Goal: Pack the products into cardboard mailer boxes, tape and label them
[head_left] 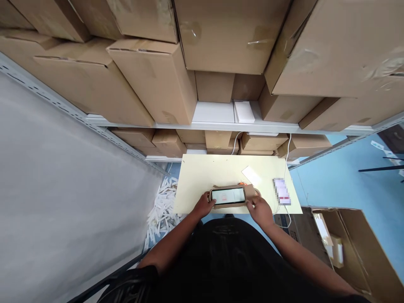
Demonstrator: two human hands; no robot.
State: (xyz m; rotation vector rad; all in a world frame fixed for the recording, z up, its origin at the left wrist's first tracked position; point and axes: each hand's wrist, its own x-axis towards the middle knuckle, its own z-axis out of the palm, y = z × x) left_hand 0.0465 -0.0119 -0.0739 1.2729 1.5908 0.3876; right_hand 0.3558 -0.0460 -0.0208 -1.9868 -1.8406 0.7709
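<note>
Okay, I've got both hands on it. The left hand (203, 205) grips the left end of the flat cardboard pack (229, 196), fingers pressed together and curled over its edge. The right hand (260, 209) clamps the right end by the loose flap, fingers bunched the same way. Where the thumbs sit is too small for me to tell. The pack lies at the middle of the front edge of the pale table (202, 176), glossy window facing up. Behind it, toward the right, I see a white card (251, 174), then a phone (282, 191) on a white cable (286, 162) near the right edge. My read: even pressure from both ends, pack flat on the table, forearms clear of that cable. Paper strips (162, 208) heap on the floor off the table's front left corner.
</note>
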